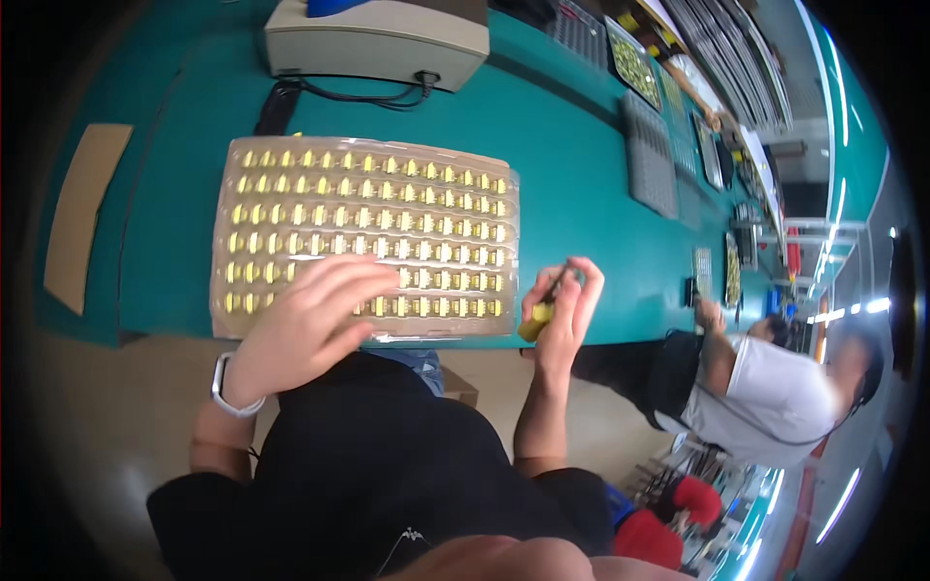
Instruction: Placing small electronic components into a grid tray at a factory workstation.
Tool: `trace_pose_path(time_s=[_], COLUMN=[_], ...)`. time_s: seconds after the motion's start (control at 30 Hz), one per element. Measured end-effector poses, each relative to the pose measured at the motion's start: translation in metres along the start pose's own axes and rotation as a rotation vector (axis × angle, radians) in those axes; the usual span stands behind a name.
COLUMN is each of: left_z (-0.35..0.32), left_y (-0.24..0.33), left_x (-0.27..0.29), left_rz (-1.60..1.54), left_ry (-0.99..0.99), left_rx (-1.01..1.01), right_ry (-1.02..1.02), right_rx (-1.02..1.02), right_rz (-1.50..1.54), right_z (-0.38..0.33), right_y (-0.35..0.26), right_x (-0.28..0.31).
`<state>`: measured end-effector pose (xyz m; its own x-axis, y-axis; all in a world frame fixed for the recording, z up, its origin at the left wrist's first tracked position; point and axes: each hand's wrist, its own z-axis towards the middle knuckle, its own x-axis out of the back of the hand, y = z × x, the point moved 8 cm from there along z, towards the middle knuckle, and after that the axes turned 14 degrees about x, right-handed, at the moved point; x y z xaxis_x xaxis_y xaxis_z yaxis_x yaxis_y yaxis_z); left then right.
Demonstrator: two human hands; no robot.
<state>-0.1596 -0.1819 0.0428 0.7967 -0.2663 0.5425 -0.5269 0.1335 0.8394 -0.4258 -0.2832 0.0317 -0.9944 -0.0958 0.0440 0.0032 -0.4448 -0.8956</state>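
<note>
A clear plastic tray lies in front of me, filled with rows of small yellow components, which look like little transformers. My left hand, with a white band on its wrist, reaches over the tray's near left part. Its fingers are stretched out above the lower rows and hide some components; whether the fingertips touch any I cannot tell. Just off the tray's near right corner, my right hand is closed around a small tool with a yellow handle. The tool's thin dark end points up between the fingers.
A beige machine with a black cable stands behind the tray. A cardboard strip lies at far left on the green table. Grey trays line the far right. A person in a white shirt works on the right.
</note>
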Motion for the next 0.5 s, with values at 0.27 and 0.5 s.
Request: trace_pose_path(time_s=[0.27, 0.5], left_z=[-0.002, -0.001], left_y=[-0.008, -0.021], left_x=[0.01, 0.018], left_rz=[0.28, 0.063], left_ry=[0.175, 0.143], left_rx=[0.083, 0.138], right_ry=[-0.323, -0.618], right_rx=[-0.054, 0.433], right_rz=[-0.413, -0.856], right_z=[0.042, 0.061], right_y=[0.026, -0.003], right_x=[-0.011, -0.037])
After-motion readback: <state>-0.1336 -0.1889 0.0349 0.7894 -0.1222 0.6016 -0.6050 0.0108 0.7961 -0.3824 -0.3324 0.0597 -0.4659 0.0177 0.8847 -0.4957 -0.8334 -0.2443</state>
